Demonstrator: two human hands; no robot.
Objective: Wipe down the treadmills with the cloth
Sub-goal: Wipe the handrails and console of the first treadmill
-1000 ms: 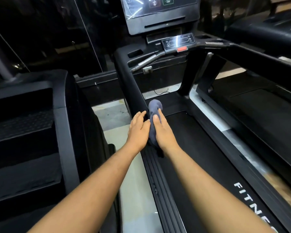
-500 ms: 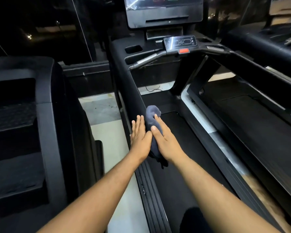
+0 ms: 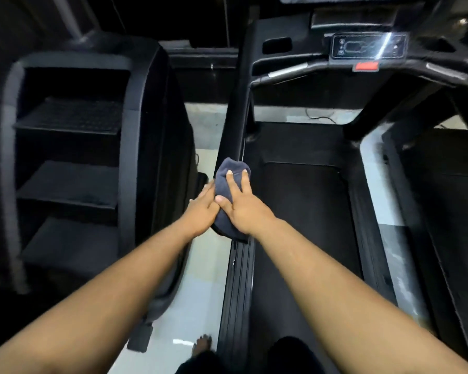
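Cloth [image 3: 229, 182], grey and bunched, lies on the treadmill's [image 3: 303, 211] left side rail. Right hand [image 3: 241, 205] presses it flat with straight fingers; left hand [image 3: 201, 209], fingers straight too, touches its left edge. Stair machine [image 3: 73, 157] stands left.

A pale grey, glossy floor [image 3: 200, 287] carries the black treadmill [image 3: 303, 211], whose ribbed black side rail [image 3: 238, 287] runs along the bare strip. A black stepped exercise machine [image 3: 73, 163] stands on the floor left of that strip.
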